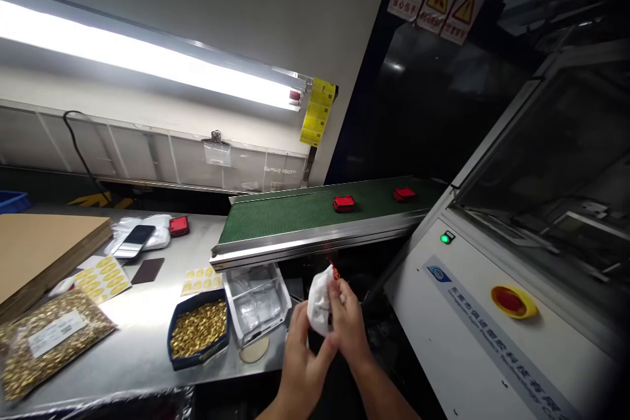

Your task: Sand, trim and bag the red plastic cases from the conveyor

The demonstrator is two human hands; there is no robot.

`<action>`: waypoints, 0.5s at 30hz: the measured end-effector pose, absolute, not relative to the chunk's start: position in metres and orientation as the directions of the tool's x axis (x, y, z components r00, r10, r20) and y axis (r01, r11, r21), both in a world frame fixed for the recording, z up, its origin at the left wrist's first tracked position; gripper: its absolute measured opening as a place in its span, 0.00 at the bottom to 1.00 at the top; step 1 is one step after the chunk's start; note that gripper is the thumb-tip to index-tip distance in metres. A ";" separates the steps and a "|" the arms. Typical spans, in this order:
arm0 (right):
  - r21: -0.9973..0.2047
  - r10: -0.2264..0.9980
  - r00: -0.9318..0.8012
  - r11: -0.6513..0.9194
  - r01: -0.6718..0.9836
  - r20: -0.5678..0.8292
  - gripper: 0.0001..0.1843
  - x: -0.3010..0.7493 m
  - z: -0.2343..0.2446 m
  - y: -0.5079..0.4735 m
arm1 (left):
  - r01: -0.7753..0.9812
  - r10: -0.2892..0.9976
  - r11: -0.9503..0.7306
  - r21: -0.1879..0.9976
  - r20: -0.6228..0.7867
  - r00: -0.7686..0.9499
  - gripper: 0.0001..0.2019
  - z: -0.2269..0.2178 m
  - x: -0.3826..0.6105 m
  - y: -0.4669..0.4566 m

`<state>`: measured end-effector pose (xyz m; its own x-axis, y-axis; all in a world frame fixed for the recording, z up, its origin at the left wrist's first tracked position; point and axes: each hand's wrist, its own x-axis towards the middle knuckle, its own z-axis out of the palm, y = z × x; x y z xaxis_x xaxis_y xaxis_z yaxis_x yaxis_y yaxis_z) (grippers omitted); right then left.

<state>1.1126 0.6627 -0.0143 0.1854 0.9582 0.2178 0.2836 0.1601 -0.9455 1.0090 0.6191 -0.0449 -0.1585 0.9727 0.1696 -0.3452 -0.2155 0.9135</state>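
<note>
White metal fills my right side: the machine (492,315) with its green lamp (446,237) and a red stop button (512,302). Next in size, the green belt (315,210) carries two red parts (344,203) toward me. On the steel table (142,335) I see a blue tray of brass pieces (198,329), a clear plastic tray (256,302) and a sealed bag of brass pieces (46,338).

Smallest and nearest, a white plastic pouch (319,302) sits between my hands, in front of the table edge and below the belt end, with a red part (335,272) poking from its top. My left hand (301,357) cups the pouch from below, fingers curled onto it; my right hand (347,323) pinches its side.

I judge it light, thin, crinkly and slippery, the part inside stiff. I would grip through the film onto the part, not on loose film.
</note>
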 end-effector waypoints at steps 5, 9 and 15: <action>-0.983 0.987 0.121 0.088 0.164 0.109 0.21 1.117 -0.012 0.651 | -0.582 0.983 0.047 0.812 -0.141 -0.118 0.22 -0.032 1.001 0.644; -0.925 0.965 0.204 0.223 -0.308 0.165 0.29 1.119 0.012 0.649 | -0.673 0.975 0.103 0.733 -0.210 -0.079 0.24 -0.036 1.005 0.650; -0.618 0.970 -0.202 -0.075 -0.782 0.138 0.51 1.092 0.027 0.648 | -0.824 0.876 0.345 0.448 -0.470 0.111 0.23 -0.032 1.044 0.617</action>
